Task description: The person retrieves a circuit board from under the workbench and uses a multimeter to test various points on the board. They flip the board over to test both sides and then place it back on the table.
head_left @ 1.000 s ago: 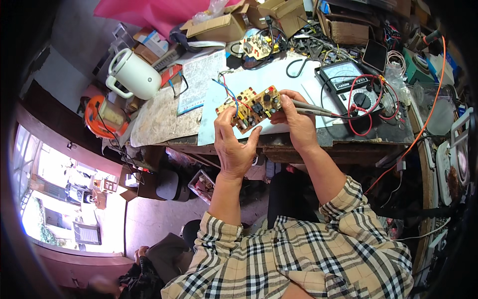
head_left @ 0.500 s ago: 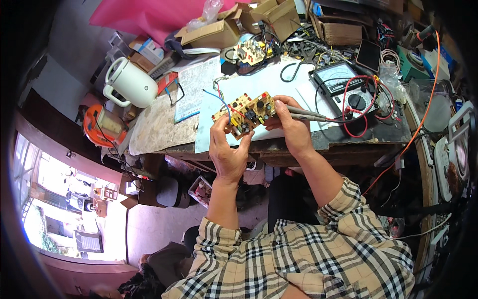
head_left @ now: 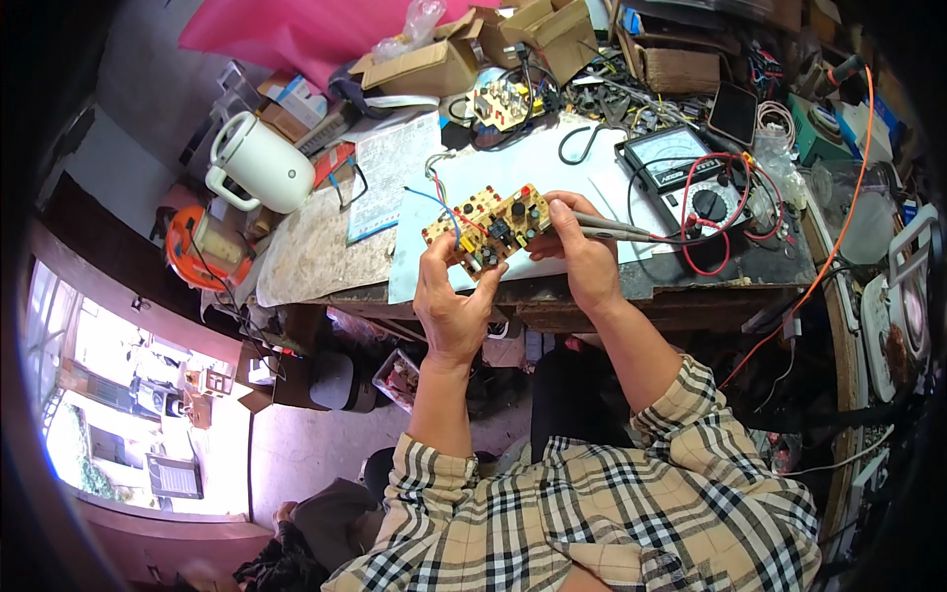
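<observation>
A tan circuit board (head_left: 503, 214), crowded with small parts and red buttons, is held tilted above the near edge of the workbench. My left hand (head_left: 451, 306) grips its left and lower edge between thumb and fingers. At the right end, my right hand (head_left: 584, 259) is closed with its fingers against the board's edge. Grey test probes (head_left: 614, 227) lie in that same hand, pointing toward the board. Their leads run to an analog multimeter (head_left: 702, 204) on the right. A blue wire (head_left: 431, 198) rises from the board's left side. My fingers hide the probe tips.
Pale paper (head_left: 414, 266) covers the bench (head_left: 681, 308). A white kettle (head_left: 266, 166) and an orange container (head_left: 192, 242) stand left. Behind are a second circuit board (head_left: 501, 103), loose cables (head_left: 631, 107) and cardboard boxes (head_left: 419, 71). A phone (head_left: 733, 112) lies back right; an orange cable (head_left: 850, 222) hangs there.
</observation>
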{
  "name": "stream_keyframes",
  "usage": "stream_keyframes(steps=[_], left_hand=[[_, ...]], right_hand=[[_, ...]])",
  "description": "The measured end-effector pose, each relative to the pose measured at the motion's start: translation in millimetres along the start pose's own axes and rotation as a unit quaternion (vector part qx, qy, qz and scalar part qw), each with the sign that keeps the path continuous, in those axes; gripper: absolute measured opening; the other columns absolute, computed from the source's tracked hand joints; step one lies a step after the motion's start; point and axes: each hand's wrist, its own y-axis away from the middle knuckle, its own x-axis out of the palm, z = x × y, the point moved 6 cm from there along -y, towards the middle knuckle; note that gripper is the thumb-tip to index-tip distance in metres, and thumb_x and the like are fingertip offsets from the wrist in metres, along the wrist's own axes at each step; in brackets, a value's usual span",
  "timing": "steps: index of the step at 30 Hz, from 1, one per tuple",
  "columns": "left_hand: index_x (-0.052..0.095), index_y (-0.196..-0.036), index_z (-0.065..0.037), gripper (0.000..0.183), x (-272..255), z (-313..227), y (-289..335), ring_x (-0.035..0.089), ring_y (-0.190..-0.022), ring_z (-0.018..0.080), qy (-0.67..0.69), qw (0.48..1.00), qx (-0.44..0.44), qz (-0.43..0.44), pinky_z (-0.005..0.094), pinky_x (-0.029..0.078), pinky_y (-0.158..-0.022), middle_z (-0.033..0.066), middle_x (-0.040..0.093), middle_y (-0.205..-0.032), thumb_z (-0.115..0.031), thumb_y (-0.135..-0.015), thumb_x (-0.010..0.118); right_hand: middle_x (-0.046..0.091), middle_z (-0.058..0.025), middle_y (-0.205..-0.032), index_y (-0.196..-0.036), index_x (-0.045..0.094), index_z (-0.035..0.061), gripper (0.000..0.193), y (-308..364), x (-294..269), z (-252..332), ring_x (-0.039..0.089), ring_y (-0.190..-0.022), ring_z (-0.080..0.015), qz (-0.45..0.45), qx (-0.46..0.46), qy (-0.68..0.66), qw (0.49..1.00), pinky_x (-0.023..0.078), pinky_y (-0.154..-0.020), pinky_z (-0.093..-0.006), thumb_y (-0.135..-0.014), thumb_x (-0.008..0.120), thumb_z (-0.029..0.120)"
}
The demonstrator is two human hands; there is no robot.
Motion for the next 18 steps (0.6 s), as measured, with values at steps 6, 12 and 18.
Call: stream_keyframes(steps=[6, 12, 18], left_hand=[[0.053, -0.114, -0.001, 0.059, 2, 5, 0, 0.065, -0.088, 0.0176, -0.001, 1.0, -0.009, -0.005, 0.0298, 0.052, -0.08, 0.0102, 0.064, -0.1, -0.007, -0.065, 0.085], [0.051, -0.118, -0.003, 0.058, -1, 14, 1, 0.063, -0.091, 0.0258, -0.015, 1.0, -0.011, 0.024, 0.0351, 0.05, -0.079, 0.0135, 0.062, -0.102, -0.011, -0.07, 0.081], [0.043, -0.128, -0.002, 0.067, 45, 39, 10, 0.053, -0.114, 0.0399, 0.09, 0.993, -0.062, 0.039, 0.0414, 0.046, -0.095, 0.0219, 0.054, -0.123, -0.011, -0.071, 0.076]], right_hand=[[0.066, -0.0078, -0.086, -0.111, 0.058, 0.0043, 0.024, -2, -2, -2, 0.066, -0.064, -0.0141, -0.012, 0.0, 0.006, 1.0, 0.054, -0.056, -0.0248, -0.098, 0.051, 0.024], [0.066, -0.0062, -0.085, -0.112, 0.059, 0.0082, 0.026, -3, -3, -11, 0.063, -0.067, -0.0124, -0.033, 0.009, 0.057, 0.998, 0.051, -0.061, -0.0255, -0.097, 0.053, 0.028], [0.062, -0.0047, -0.102, -0.118, 0.056, 0.0098, 0.029, -10, -27, -13, 0.062, -0.079, -0.0131, -0.059, -0.031, 0.121, 0.99, 0.05, -0.067, -0.0241, -0.098, 0.052, 0.03]])
